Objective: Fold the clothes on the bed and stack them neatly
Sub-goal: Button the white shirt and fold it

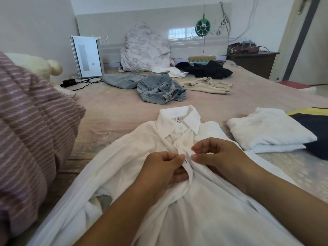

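Observation:
A white collared shirt [179,121] lies face up on the pink bed [115,110], collar pointing away from me. My left hand [159,167] pinches the left edge of its button placket below the collar. My right hand [218,155] pinches the opposite edge at the same spot, fingertips almost meeting. A folded white garment [269,130] rests to the right on dark folded clothes [316,132]. Farther up the bed lie crumpled blue jeans [159,89], a grey garment [120,80], a beige shirt [207,85], a black garment [207,69] and a small white one [174,71].
A striped mauve blanket [30,125] heaps up along the left. A floral bundle [145,48] leans on the headboard beside a white panel [87,56] with a black cable. A hand brush [201,59] lies by the black garment. A dark nightstand [255,63] stands at the right.

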Demonstrator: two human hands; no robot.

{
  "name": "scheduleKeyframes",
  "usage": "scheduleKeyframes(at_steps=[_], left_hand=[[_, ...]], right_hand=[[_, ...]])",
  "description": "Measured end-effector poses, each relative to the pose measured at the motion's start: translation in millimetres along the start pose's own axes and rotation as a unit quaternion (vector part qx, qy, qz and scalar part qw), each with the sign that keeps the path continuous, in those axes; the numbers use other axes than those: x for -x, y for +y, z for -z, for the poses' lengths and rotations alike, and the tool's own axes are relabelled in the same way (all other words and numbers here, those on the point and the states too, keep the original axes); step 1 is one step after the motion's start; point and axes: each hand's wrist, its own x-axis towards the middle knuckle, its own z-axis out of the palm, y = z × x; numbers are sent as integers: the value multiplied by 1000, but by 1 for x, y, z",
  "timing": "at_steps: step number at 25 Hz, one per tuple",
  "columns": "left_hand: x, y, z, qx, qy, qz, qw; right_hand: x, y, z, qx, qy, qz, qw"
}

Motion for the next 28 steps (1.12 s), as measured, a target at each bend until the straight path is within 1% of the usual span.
scheduleKeyframes(at_steps=[4, 8, 15, 20, 23, 28], left_hand=[[1, 3, 2, 28, -4, 36, 999], [2, 3, 1, 31, -13, 45, 998], [0, 3, 3, 29, -4, 40, 999], [0, 3, 3, 44, -28, 46, 998], [0, 2, 5, 55, -43, 43, 997], [-1, -2, 5, 27, -32, 38, 998]], right_hand=[[1, 2, -3, 7, 1, 9, 1000], [1, 4, -4, 5, 15, 12, 1000], [3, 1, -7, 36, 48, 61, 996], [5, -1, -8, 25, 45, 56, 997], [3, 0, -6, 1, 43, 38, 998], [1, 5, -4, -15, 28, 16, 999]])
